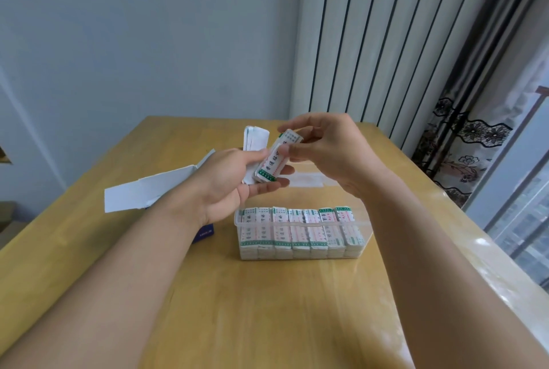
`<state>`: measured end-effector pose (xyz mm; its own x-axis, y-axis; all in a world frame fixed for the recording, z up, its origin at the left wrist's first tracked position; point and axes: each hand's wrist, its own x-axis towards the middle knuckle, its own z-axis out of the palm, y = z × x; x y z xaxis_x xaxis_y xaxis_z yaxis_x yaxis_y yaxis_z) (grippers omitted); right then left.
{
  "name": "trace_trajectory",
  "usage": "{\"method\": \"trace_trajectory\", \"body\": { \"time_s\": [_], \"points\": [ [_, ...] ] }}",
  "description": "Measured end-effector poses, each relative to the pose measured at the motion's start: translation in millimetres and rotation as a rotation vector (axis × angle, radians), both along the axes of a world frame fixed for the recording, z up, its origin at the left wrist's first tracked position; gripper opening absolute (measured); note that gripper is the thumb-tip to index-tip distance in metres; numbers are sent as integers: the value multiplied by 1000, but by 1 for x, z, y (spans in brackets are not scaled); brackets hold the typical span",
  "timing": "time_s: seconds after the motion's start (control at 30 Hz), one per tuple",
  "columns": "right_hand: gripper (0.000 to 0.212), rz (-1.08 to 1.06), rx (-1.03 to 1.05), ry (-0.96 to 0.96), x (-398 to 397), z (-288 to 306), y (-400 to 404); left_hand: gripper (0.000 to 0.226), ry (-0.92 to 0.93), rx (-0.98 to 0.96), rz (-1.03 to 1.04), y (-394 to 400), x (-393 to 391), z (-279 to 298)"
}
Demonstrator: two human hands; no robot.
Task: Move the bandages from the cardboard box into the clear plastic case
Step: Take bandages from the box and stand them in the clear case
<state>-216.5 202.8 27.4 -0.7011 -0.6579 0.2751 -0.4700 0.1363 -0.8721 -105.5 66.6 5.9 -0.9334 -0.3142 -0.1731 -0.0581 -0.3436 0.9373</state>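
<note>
Near edge: two bare forearms reach in from the bottom corners over the wooden table (267,309), which has a glossy clear cover along its right side.

Mid table: clear plastic case (364,229), open top, sits centre, long side across the view. Seven stacks of bandages in case (297,230) stand side by side filling it left to right, white wrappers with green bands and red print; the two right stacks sit a bit higher than the others.

Just left of the case, partly hidden under the left forearm, a small dark blue item (203,233) with white print; can't tell what it is.

Above and behind the case, both hands are raised off the table. Left hand (228,187) palm up, fingers curled under a held bandage stack (274,160), thumb on its side; the stack is tilted, green end low near the left fingers, other end up to the right. Same hand also holds loose white strips (255,138) sticking up behind the stack. Right hand (332,149) pinches the upper part of the stack, thumb on the near face, fingers (297,126) bent over the top end.

Left of the hands: cardboard box (154,190) lying on the table, white flaps open, blue side showing below, partly covered by the left wrist.

Behind the hands, a flat clear lid (306,180) lies on the table.

Far: pale wall, striped panel right, patterned curtain (463,143) and window far right.
</note>
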Motion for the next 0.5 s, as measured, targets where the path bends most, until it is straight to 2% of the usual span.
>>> {"method": "trace_trajectory", "body": {
  "time_s": [0.13, 0.27, 0.37, 0.43, 0.5],
  "points": [
    [13, 1, -42, -58, 1, 1, -3, 27, -16, -41, 45, -2, -1, -1],
    [19, 62, -73, -91, 2, 2, -3, 25, -2, -49, 49, -2, 0, 0],
    [20, 60, -129, -128, -5, 7, 3, 26, 32, -48, 125, 0, 0, 1],
    [20, 31, -168, -149, -12, 12, 10, 27, 17, -258, 207, -1, -2, 3],
    [19, 32, -116, -186, -15, 12, 14, 28, 26, -505, 307, -3, -2, 4]
  ]
}}
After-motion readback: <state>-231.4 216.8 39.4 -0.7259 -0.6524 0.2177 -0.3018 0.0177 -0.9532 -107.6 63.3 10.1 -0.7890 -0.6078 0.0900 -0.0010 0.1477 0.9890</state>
